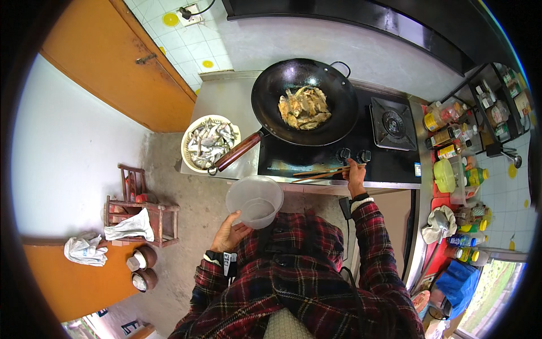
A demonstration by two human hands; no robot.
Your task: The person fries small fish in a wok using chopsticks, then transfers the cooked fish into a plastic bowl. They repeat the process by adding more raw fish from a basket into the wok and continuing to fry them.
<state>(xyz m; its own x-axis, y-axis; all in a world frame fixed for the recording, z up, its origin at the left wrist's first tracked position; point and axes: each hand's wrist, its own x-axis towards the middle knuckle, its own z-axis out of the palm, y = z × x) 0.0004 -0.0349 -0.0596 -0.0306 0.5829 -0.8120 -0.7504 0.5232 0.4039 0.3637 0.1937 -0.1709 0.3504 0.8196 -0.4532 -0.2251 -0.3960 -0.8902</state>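
My left hand grips the rim of a translucent plastic bowl, held below the counter's front edge; nothing shows inside it. In my right hand is a pair of wooden chopsticks, pointing left over the stove's front edge. A finger of that hand reaches the left stove knob; whether it touches cannot be told. Beyond, a black wok on the cooktop holds browned fried fish. Its wooden handle extends toward a cream plastic basket of raw small fish.
A second burner sits right of the wok. Bottles, a light-green container and a ladle crowd the right side. Overhead is a black range hood. Wooden chairs stand on the floor at left.
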